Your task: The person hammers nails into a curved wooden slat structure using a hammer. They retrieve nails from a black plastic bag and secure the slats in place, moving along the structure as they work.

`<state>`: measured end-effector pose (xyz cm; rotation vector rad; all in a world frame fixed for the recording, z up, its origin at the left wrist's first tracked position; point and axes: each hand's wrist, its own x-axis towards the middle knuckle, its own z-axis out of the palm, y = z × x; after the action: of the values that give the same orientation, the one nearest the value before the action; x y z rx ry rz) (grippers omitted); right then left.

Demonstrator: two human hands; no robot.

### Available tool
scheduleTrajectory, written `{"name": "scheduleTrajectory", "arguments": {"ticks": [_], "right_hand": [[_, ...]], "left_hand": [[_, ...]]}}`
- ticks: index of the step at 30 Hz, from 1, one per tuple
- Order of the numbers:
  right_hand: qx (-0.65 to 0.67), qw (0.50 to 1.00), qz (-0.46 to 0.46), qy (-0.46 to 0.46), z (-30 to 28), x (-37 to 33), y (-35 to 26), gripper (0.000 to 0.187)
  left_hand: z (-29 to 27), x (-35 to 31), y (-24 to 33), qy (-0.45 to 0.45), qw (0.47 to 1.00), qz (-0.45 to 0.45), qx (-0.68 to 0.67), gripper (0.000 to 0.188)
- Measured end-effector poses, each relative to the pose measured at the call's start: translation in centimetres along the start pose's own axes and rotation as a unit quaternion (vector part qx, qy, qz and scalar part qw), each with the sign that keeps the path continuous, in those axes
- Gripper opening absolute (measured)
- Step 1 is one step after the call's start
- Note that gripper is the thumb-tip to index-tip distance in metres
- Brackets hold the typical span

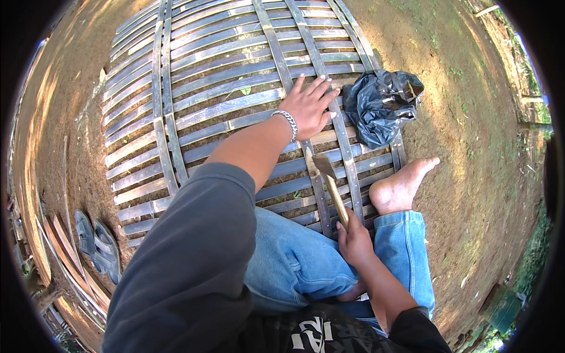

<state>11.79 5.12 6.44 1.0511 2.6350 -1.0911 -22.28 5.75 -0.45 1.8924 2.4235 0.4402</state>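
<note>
My left hand (309,109) lies flat with fingers spread on a panel of split bamboo slats (226,107). A chain bracelet (288,123) circles that wrist. Lower down, my right hand (354,240) is closed round the wooden handle of a hammer (336,197). Its brownish metal head rests over or just above the slats; I cannot tell whether it touches. Long crosswise strips run over the slats, with small dark nail-like dots along them. To the right of my left hand, a crumpled black plastic bag (374,112) sits open on the panel's edge.
My bare foot (394,191) and jeans-clad legs (294,253) rest on the panel's near right part. A pair of sandals (100,247) stands on the dirt ground (471,176) at left, beside loose bamboo strips (73,262). A green object (503,309) is at lower right.
</note>
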Motion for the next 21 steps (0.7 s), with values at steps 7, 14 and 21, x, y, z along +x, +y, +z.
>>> {"name": "scheduleTrajectory", "arguments": {"ticks": [7,14,21], "right_hand": [[0.115,0.970,-0.179,0.120,0.5,-1.0,1.8,0.035],[0.037,0.998,-0.029,0.050,1.4,0.0,0.4,0.044],[-0.063,0.993,0.060,-0.080,0.9,0.5,0.2,0.041]], "left_hand": [[0.5,-0.5,-0.8,0.018,1.000,-0.001,0.003,0.060],[0.3,-0.6,-0.2,0.010,1.000,-0.006,-0.011,0.059],[0.1,-0.6,-0.4,0.004,1.000,-0.005,0.001,0.058]]}}
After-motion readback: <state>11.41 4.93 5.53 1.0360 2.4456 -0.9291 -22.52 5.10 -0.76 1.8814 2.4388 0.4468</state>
